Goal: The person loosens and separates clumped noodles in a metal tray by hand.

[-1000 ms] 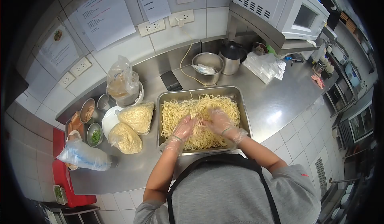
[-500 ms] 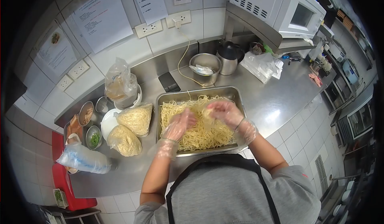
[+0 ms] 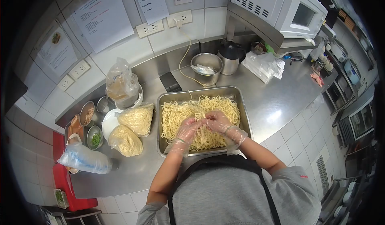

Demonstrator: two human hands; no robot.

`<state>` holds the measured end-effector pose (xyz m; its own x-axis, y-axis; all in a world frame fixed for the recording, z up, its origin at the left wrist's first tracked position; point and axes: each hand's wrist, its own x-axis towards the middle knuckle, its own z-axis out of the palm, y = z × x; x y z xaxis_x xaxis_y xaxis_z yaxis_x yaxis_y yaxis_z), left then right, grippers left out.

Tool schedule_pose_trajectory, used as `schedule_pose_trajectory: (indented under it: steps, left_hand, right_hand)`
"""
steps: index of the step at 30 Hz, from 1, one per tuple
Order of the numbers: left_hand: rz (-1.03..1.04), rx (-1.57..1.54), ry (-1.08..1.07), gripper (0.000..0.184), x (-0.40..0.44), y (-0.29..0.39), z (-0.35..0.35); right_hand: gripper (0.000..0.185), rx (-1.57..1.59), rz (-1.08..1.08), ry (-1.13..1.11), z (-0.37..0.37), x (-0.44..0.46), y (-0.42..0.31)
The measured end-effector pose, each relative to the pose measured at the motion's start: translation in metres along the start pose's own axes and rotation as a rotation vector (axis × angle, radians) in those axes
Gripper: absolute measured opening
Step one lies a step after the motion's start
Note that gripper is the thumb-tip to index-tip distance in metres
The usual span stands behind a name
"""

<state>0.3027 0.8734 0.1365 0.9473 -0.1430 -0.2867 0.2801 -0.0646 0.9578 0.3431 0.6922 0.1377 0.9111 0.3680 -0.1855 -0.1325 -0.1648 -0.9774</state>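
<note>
A deep steel tray (image 3: 245,122) holds a wide bed of pale yellow noodles (image 3: 176,109). Both my hands wear clear plastic gloves and meet over the middle of the noodles. My left hand (image 3: 187,130) is closed, its fingertips pinching at a few strands. Touching it from the other side, my right hand (image 3: 218,123) is closed as well, with strands rising between the fingers of both. The exact grip is partly hidden by the gloves.
Left of the tray lie two bags of noodles (image 3: 136,120), a white plate (image 3: 110,124), a bowl of chopped greens (image 3: 95,138) and a filled plastic bag (image 3: 85,158). Behind stand a steel bowl (image 3: 206,79), a jug (image 3: 229,62) and a black phone-like object (image 3: 170,82).
My hands were apart over the noodles, the right one blurred by motion. Now the right has come left and down, the left slightly right, and their fingertips meet.
</note>
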Motion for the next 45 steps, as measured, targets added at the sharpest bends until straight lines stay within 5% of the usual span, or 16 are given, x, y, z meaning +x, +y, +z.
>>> schedule_pose_trajectory:
  steps: [3, 9, 12, 15, 18, 26, 29, 30, 33, 40, 43, 45]
  left_hand:
    - [0.037, -0.215, -0.066, 0.032, -0.013, 0.012, 0.007]
    - [0.009, 0.045, 0.075, 0.045, -0.018, 0.033, 0.014]
    - [0.029, 0.137, 0.211, 0.044, 0.008, -0.008, 0.013]
    - [0.092, -0.232, 0.071, 0.047, 0.029, -0.037, 0.006]
    - [0.118, -0.747, -0.062, 0.047, 0.001, 0.018, 0.021]
    - [0.353, -1.084, -0.229, 0.036, 0.002, 0.058, -0.028]
    - [0.206, -1.082, 0.077, 0.034, 0.005, 0.044, -0.049]
    - [0.28, -1.17, -0.289, 0.033, 0.018, 0.017, -0.071]
    - [0.067, -0.773, 0.397, 0.033, 0.018, 0.022, -0.068]
    - [-0.061, 0.257, 0.524, 0.038, 0.008, 0.029, -0.087]
    - [0.308, 0.974, 0.665, 0.035, 0.018, 0.012, -0.089]
    - [0.596, 1.072, 0.809, 0.034, 0.006, 0.034, -0.059]
  right_hand:
    - [0.019, 0.146, 0.147, -0.059, 0.0, 0.001, 0.001]
    - [0.022, -0.076, 0.081, -0.11, 0.0, -0.011, -0.003]
    - [0.019, -0.072, 0.041, -0.107, -0.001, -0.016, -0.004]
    - [0.018, 0.104, 0.063, -0.031, -0.012, -0.007, -0.008]
    - [0.019, 0.22, 0.0, -0.027, -0.033, -0.012, -0.045]
    - [0.018, 0.472, -0.307, 0.09, -0.084, -0.025, -0.135]
    - [0.02, 0.576, -0.31, 0.087, -0.107, -0.026, -0.135]
    - [0.022, 0.569, -0.334, 0.135, -0.109, -0.03, -0.138]
    - [0.023, 0.578, -0.4, 0.12, -0.125, -0.038, -0.153]
    - [0.028, 0.653, -0.618, -0.052, -0.159, -0.06, -0.213]
    - [0.027, 0.498, -0.601, 0.067, -0.133, -0.053, -0.215]
    - [0.026, 0.524, -0.47, -0.033, -0.095, -0.041, -0.2]
